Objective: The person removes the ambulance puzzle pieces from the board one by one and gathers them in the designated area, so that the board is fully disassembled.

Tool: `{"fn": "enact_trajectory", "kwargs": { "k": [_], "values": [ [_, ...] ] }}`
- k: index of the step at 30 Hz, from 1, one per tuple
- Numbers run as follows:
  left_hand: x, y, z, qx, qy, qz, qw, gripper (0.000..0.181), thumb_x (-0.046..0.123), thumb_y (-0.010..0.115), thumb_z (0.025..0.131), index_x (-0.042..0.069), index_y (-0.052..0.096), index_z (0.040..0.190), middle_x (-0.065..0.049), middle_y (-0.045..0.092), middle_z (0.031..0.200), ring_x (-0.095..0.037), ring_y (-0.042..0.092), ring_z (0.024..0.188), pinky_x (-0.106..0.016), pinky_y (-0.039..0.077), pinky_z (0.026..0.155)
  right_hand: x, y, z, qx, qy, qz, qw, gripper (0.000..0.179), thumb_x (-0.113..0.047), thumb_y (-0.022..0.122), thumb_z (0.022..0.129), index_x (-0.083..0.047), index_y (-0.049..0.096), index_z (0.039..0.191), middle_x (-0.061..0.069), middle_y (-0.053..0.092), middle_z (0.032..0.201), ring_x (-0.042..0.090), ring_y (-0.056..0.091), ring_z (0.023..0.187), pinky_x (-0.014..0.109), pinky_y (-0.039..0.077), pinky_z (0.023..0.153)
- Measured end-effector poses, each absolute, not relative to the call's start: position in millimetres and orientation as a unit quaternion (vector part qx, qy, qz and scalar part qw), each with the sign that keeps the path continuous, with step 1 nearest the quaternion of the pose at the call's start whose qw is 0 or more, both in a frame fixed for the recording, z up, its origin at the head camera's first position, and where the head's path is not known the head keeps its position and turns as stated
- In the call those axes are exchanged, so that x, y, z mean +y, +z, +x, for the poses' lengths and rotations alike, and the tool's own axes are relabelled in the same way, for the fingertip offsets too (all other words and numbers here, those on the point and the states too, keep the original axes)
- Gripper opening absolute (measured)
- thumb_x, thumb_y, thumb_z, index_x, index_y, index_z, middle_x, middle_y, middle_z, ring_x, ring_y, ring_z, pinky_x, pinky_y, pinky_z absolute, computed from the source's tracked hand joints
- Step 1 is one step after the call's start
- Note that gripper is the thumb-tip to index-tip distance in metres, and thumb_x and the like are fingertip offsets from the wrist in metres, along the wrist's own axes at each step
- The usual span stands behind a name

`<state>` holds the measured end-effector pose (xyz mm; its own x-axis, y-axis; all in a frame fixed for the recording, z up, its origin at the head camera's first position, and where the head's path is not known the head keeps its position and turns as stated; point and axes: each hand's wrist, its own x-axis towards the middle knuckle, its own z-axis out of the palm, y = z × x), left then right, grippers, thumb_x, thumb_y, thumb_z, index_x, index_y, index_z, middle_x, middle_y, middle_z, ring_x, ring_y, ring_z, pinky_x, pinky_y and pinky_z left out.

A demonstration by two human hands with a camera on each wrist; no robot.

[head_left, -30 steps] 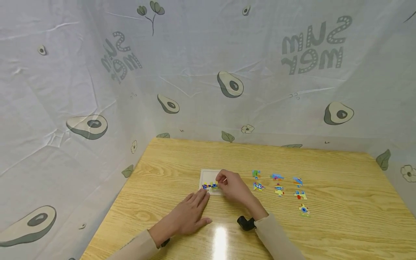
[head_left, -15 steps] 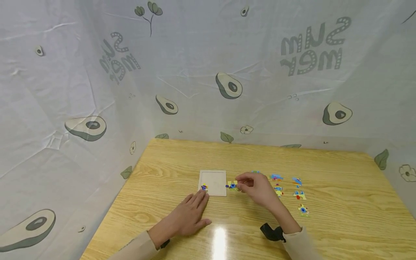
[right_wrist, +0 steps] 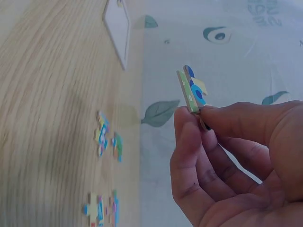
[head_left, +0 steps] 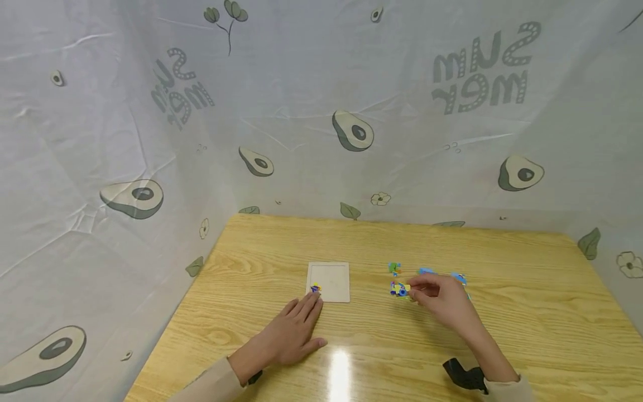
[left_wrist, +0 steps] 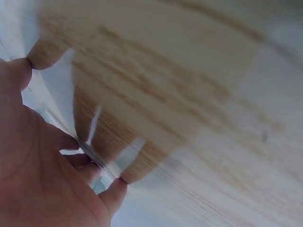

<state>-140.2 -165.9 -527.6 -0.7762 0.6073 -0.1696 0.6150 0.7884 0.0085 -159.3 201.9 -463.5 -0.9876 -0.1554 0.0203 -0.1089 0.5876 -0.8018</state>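
Note:
My right hand pinches a yellow and blue jigsaw puzzle piece between thumb and fingers, right of the tray. In the right wrist view the same piece, with a green edge, stands up from the fingertips, raised off the table. A pale square puzzle tray lies on the table, with one small piece in its near left corner. My left hand lies with extended fingers, its fingertips at that corner and partly over the piece. In the left wrist view, the left hand's fingertips touch the wooden surface.
Loose puzzle pieces lie right of the tray, among them a green one and blue ones. My right hand hides others; several show in the right wrist view. A printed curtain closes off the wooden table behind and at left.
My right hand has moved right, from over the tray to among the loose pieces, carrying the puzzle piece out of the tray. The left hand stays in place.

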Motion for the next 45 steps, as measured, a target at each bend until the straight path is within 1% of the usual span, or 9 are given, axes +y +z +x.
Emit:
{"fn": "enact_trajectory", "kwargs": {
  "k": [5,7,11,15,21,29,35,40,45],
  "values": [
    [-165,-528,-142,0.943,-0.022,0.322,0.085,0.083,0.064,0.028,0.11,0.005,0.022,0.168,-0.015,0.018,0.177,-0.028,0.022,0.165,-0.05,0.03,0.131,221,-472,-154,0.902,-0.426,-0.063,0.014,0.024,-0.017,0.077,0.097,-0.003,0.078,0.116,0.013,0.079,0.112,0.009,0.073,0.085,0.021,0.057,0.07],
    [-164,-528,-142,0.943,-0.021,0.321,0.086,0.083,0.064,0.028,0.11,0.005,0.022,0.168,-0.015,0.018,0.177,-0.028,0.022,0.165,-0.05,0.03,0.131,228,-476,-151,0.905,-0.421,-0.055,0.016,0.024,-0.019,0.077,0.097,-0.004,0.078,0.116,0.013,0.079,0.113,0.007,0.073,0.083,0.021,0.057,0.07],
    [-164,-528,-141,0.943,-0.023,0.319,0.087,0.084,0.064,0.029,0.109,0.005,0.022,0.168,-0.015,0.018,0.177,-0.028,0.021,0.165,-0.05,0.029,0.131,241,-486,-146,0.913,-0.406,-0.038,0.023,0.023,-0.019,0.076,0.098,-0.004,0.078,0.115,0.011,0.081,0.107,0.005,0.072,0.083,0.021,0.057,0.071],
    [-165,-529,-141,0.944,-0.024,0.318,0.087,0.084,0.065,0.028,0.109,0.005,0.022,0.168,-0.015,0.018,0.177,-0.028,0.021,0.165,-0.05,0.029,0.131,250,-494,-142,0.919,-0.392,-0.02,0.037,0.021,-0.019,0.075,0.098,-0.006,0.078,0.115,0.009,0.08,0.107,0.007,0.071,0.084,0.022,0.056,0.071],
    [-165,-529,-142,0.943,-0.026,0.321,0.09,0.084,0.065,0.026,0.11,0.005,0.021,0.168,-0.015,0.017,0.177,-0.028,0.02,0.165,-0.05,0.029,0.131,256,-500,-138,0.92,-0.386,0.002,0.073,0.023,-0.017,0.072,0.099,-0.004,0.078,0.116,0.011,0.08,0.108,0.012,0.071,0.087,0.022,0.055,0.068],
    [-165,-526,-141,0.943,-0.021,0.32,0.093,0.083,0.064,0.028,0.11,0.005,0.022,0.168,-0.015,0.018,0.177,-0.028,0.021,0.165,-0.051,0.03,0.131,255,-500,-141,0.921,-0.381,0.007,0.076,0.023,-0.013,0.073,0.097,0.002,0.077,0.114,0.014,0.081,0.104,0.013,0.072,0.084,0.022,0.055,0.066],
    [-166,-528,-140,0.942,-0.02,0.321,0.096,0.084,0.064,0.028,0.11,0.005,0.021,0.168,-0.014,0.018,0.177,-0.028,0.021,0.165,-0.05,0.03,0.131,253,-502,-143,0.922,-0.377,0.02,0.09,0.023,-0.01,0.074,0.096,0.005,0.076,0.113,0.01,0.08,0.098,0.014,0.071,0.083,0.023,0.055,0.064],
    [-166,-529,-141,0.942,-0.022,0.32,0.093,0.084,0.065,0.027,0.11,0.005,0.021,0.168,-0.014,0.018,0.177,-0.027,0.021,0.165,-0.05,0.03,0.131,250,-500,-144,0.932,-0.353,0.007,0.079,0.022,-0.011,0.074,0.095,0.005,0.077,0.109,0.008,0.079,0.093,0.016,0.071,0.083,0.026,0.055,0.065],
    [-166,-529,-142,0.943,-0.021,0.318,0.092,0.084,0.064,0.028,0.11,0.005,0.021,0.168,-0.014,0.017,0.177,-0.027,0.02,0.165,-0.049,0.029,0.131,247,-501,-144,0.94,-0.338,-0.001,0.058,0.02,-0.01,0.072,0.093,0.004,0.078,0.106,0.008,0.079,0.091,0.017,0.071,0.082,0.026,0.055,0.064]
  ]
}}
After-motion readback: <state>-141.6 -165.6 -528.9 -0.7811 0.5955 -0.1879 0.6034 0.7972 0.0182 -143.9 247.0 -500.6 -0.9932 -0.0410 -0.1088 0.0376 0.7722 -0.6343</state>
